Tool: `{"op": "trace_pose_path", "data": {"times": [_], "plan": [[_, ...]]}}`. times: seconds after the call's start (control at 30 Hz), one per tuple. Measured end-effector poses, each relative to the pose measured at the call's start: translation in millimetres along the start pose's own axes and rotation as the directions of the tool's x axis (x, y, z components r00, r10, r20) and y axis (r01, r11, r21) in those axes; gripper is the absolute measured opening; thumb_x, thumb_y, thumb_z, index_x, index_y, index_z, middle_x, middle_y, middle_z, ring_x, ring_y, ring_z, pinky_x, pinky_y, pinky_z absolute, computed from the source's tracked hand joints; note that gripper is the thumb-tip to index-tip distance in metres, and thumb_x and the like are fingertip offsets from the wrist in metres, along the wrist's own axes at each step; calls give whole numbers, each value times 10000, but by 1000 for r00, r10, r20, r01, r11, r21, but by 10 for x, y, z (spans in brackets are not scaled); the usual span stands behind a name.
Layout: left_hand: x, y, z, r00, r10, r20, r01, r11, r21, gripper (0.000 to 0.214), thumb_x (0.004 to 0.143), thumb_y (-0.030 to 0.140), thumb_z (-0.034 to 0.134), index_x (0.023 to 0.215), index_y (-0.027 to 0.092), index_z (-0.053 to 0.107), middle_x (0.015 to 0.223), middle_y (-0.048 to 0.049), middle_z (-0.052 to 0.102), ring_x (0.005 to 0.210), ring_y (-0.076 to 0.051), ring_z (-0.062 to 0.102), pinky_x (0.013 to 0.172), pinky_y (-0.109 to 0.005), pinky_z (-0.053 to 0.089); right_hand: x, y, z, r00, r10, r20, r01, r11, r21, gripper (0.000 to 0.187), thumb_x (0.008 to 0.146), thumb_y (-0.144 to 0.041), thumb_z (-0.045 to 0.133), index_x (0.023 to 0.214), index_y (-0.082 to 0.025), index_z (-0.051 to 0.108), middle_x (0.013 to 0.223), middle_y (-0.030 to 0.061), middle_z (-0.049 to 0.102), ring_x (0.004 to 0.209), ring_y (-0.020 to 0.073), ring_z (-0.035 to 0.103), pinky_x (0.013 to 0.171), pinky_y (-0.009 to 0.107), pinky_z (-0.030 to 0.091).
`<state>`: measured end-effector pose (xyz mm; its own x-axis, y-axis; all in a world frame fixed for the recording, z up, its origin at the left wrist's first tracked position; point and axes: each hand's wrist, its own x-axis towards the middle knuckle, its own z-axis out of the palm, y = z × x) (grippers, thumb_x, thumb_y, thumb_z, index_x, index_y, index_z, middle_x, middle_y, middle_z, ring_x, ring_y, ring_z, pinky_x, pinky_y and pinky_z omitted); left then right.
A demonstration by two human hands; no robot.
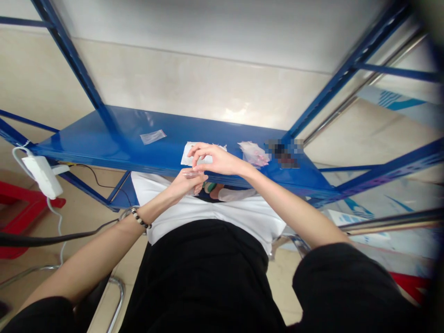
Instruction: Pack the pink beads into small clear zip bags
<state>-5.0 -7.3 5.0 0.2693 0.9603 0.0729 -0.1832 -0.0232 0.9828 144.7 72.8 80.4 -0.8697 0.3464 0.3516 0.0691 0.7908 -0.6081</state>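
My left hand (pixel 189 182) is closed round a small clear plastic bag (pixel 191 174), just in front of the shelf edge. My right hand (pixel 220 159) is directly above and beside it, with thumb and forefinger curled together near the bag; anything between those fingertips is too small to make out. Beneath the right hand, a white sheet (pixel 186 155) lies on the blue shelf, partly covered by the fingers. Right of it rests a clear bag with pinkish contents (pixel 255 153). A flat, clear packet (pixel 153 137) lies farther left.
The blue metal shelf (pixel 121 134) has uprights at both sides. A blurred dark item (pixel 282 152) sits at its right end. A white power strip (pixel 43 175) hangs at the left, its cable running down. A red stool (pixel 21 212) stands on the floor at left.
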Motion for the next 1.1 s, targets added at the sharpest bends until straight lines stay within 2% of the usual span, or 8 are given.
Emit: {"op": "trace_pose_path", "data": {"times": [0.13,0.47,0.57,0.63,0.77,0.87,0.93,1.1], "plan": [[4,13,-19,1000,17,-8,-17,999,46,358,783,378,729,612,147,516,467,31,482,422,-71,441,466,-222,355,-60,-8,-30,1000,18,-13,-17,1000,21,82,834,-254,667,850,-192,717,1119,51,597,1021,204,559,904,372,439],[24,-19,-17,1000,-12,22,8,989,147,389,794,381,705,554,142,515,461,0,533,428,-87,484,459,-220,357,-40,-88,9,979,-39,201,40,999,-1,173,893,-247,608,859,-171,760,991,64,674,906,168,609,821,300,455],[2,6,-7,1000,-17,12,16,997,73,383,793,406,706,587,151,509,454,21,504,410,-79,461,448,-218,348,15,-47,-60,994,-38,101,40,999,-14,175,897,-265,603,900,-172,751,966,57,690,879,163,618,788,285,457],[-5,23,2,1000,-21,-2,21,999,-34,340,781,406,724,669,165,511,452,56,466,389,-68,423,444,-214,343,82,127,-154,997,-6,-72,1,997,-72,176,893,-279,605,915,-174,744,952,53,696,857,163,619,760,281,454],[24,2,-1,1000,-21,6,21,995,-93,320,783,400,727,734,173,505,450,73,449,377,-64,398,435,-212,333,269,763,-372,937,92,-338,-176,957,-229,124,845,-224,642,844,-163,750,850,48,700,754,156,615,710,276,436],[64,-43,-14,1000,-14,19,15,996,-90,330,790,403,719,715,173,494,441,68,447,378,-68,397,415,-206,308,369,1189,-435,932,146,-332,-251,921,-299,98,799,-153,671,827,-170,764,834,52,707,759,165,612,727,278,441],[82,-60,-17,1000,-16,15,18,996,-90,334,794,397,716,701,174,487,434,69,444,377,-67,392,418,-207,315,393,1339,-410,939,152,-307,-257,906,-337,168,807,-110,647,886,-189,772,878,58,712,806,174,617,766,287,447],[52,-38,-2,1000,2,20,0,997,-82,331,815,378,698,676,172,480,437,59,461,388,-69,402,439,-214,348,408,1356,-286,959,119,-258,-217,894,-393,219,835,-107,627,964,-212,769,956,66,712,916,193,613,855,308,436]]}}
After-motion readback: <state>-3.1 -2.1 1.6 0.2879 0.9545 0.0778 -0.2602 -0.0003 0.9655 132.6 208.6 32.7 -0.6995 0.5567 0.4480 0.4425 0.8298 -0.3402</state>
